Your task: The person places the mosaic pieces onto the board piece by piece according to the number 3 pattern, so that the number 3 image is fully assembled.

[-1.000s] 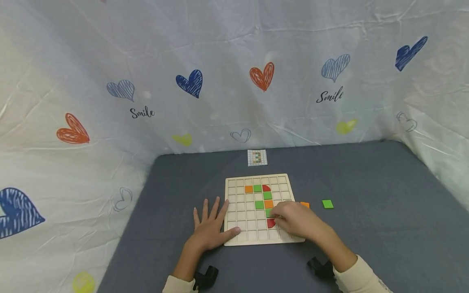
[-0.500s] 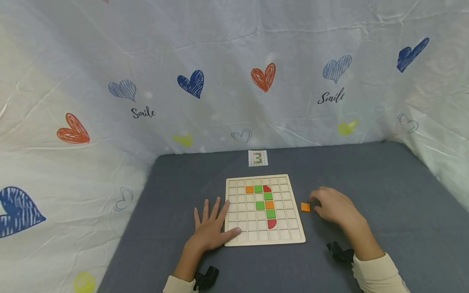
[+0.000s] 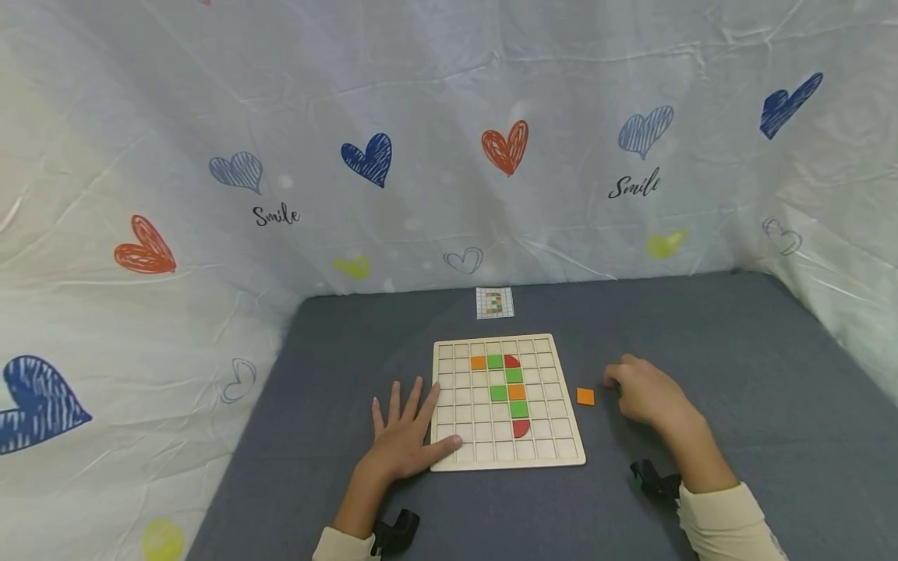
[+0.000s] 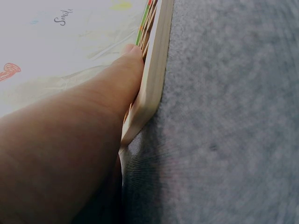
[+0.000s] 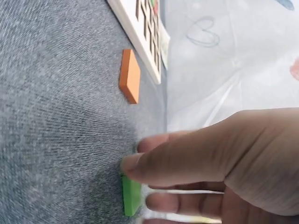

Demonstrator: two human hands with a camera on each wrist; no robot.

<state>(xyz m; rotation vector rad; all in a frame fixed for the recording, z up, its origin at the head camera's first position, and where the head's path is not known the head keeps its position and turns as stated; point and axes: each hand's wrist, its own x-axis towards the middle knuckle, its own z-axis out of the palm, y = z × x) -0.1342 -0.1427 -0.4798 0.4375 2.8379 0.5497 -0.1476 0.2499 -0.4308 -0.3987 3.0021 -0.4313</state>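
My left hand (image 3: 403, 448) lies spread at the left side of a wooden grid board (image 3: 466, 460), its thumb over the board's lower left corner in the head view. In the left wrist view the thumb (image 4: 124, 70) presses along the board's edge. My right hand (image 3: 648, 393) is at the right of the board, low over the table. Its thumb and fingers pinch a green square tile (image 5: 131, 196), mostly hidden by the hand in the head view. An orange square tile (image 3: 585, 396) lies between that hand and the board.
Green tiles (image 3: 519, 409), orange tiles (image 3: 516, 392) and red rounded tiles (image 3: 521, 428) sit in the board's cells. Behind the board lies a small printed pattern card (image 3: 494, 302). A pale cloth with hearts (image 3: 505, 148) hangs behind the grey table (image 3: 372, 327).
My right hand has left the red tile at the board's lower part and moved right, past the orange tile, to the green tile. My left hand has stayed in place.
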